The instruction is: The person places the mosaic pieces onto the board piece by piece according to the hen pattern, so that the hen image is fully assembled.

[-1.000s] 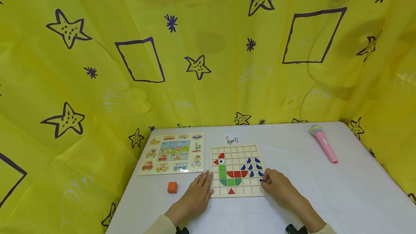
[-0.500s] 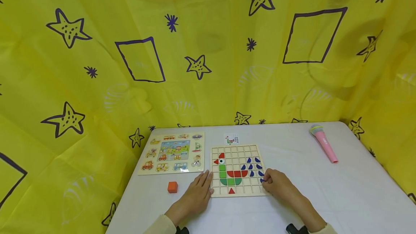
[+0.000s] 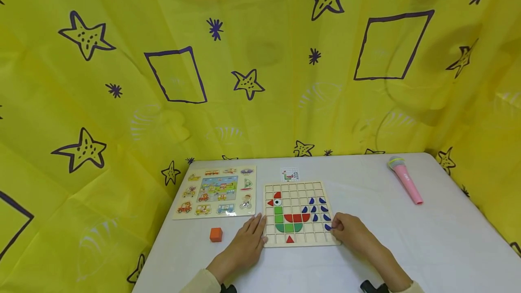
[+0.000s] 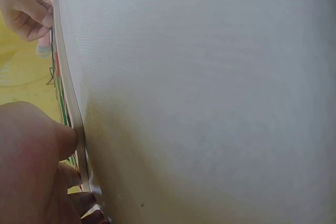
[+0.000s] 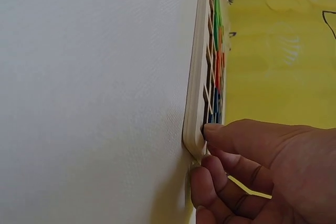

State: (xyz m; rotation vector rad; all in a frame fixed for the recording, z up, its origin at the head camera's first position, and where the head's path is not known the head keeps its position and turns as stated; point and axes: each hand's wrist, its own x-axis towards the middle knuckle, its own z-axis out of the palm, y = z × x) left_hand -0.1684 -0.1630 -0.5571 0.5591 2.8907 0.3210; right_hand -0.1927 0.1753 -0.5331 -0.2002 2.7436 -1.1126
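Observation:
A square wooden grid board [image 3: 313,238] lies on the table, with red, green and blue pieces laid out as a bird. My left hand [image 3: 247,242] rests along its left edge, fingers extended and thumb at the near corner. At the board's right edge, my right hand [image 3: 351,230] has curled fingers, thumb and index at a blue half-circle piece [image 3: 327,227] lying in a right-hand cell. The right wrist view shows the thumb tip on a dark piece [image 5: 203,131] at the rim; the fingertips partly hide it. Several other blue half-circles [image 3: 324,209] sit just above.
Behind the board lies a small picture card [image 3: 290,174] with a similar bird. To the left are a vehicle picture puzzle [image 3: 177,214] and an orange cube [image 3: 216,234]. A pink toy microphone [image 3: 407,182] lies at the right. A yellow patterned curtain [image 3: 268,116] hangs behind.
The blue half-circle has turned and settled flatter in its right-hand cell. My right hand has shifted slightly right, showing more of the piece. My left hand has stayed put.

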